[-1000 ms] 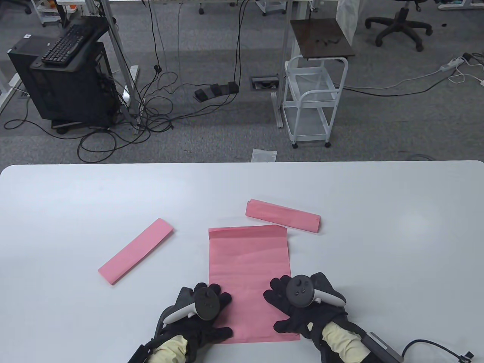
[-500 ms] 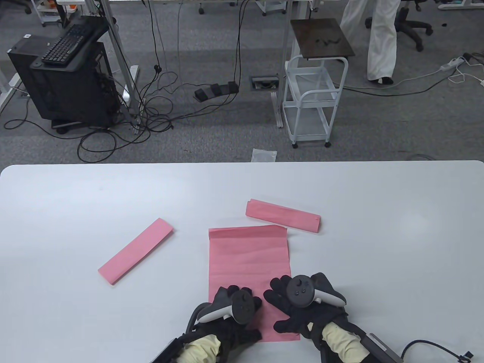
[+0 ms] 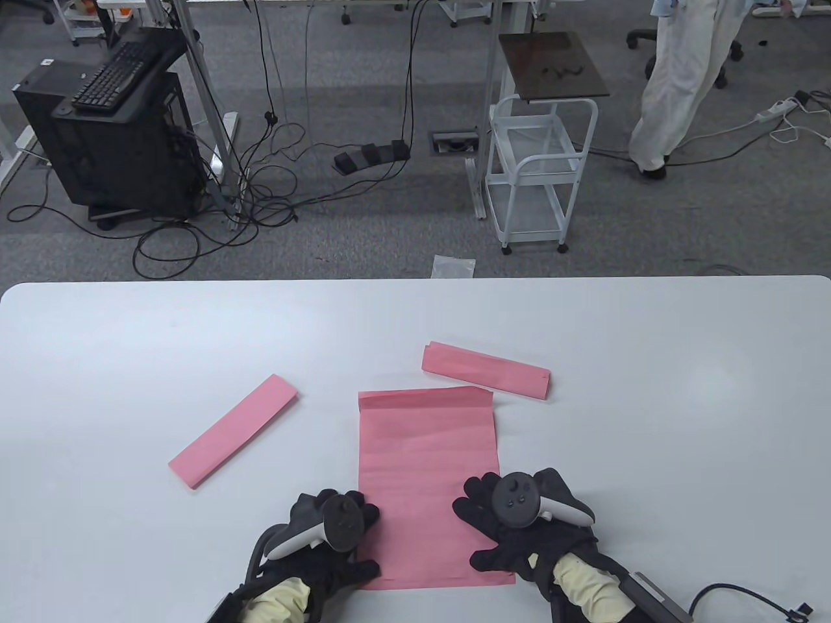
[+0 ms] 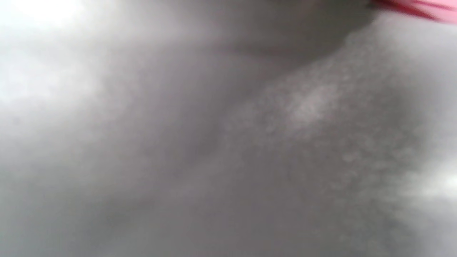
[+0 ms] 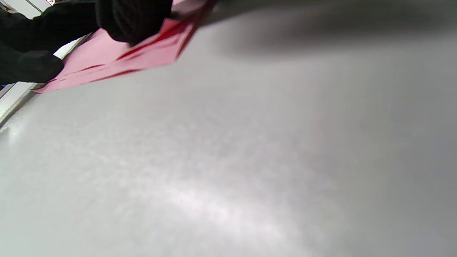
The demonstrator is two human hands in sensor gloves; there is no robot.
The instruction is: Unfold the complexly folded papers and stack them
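Near the bottom centre of the table view, a large pink paper sheet lay flat on the smooth white table, a tall rectangle with soft crease lines across it and a narrow flap standing up along its far edge. Its matte surface looked thin and slightly rumpled. The left hand, in a black fabric glove, rested on the sheet's lower left edge with fingers spread and fairly straight, the thumb lying over the bottom left corner. The right hand lay on the lower right edge, fingers spread flat on the paper. In the right wrist view, dark gloved fingers sat on the pink sheet, whose corner seemed a little lifted, though blur made that uncertain. The left wrist view was a grey blur with only a sliver of pink at the upper right. Left of the sheet lay a flat folded pink strip, set diagonally. Just beyond the sheet's upper right corner lay a thicker folded pink bundle, long and slightly puffy.
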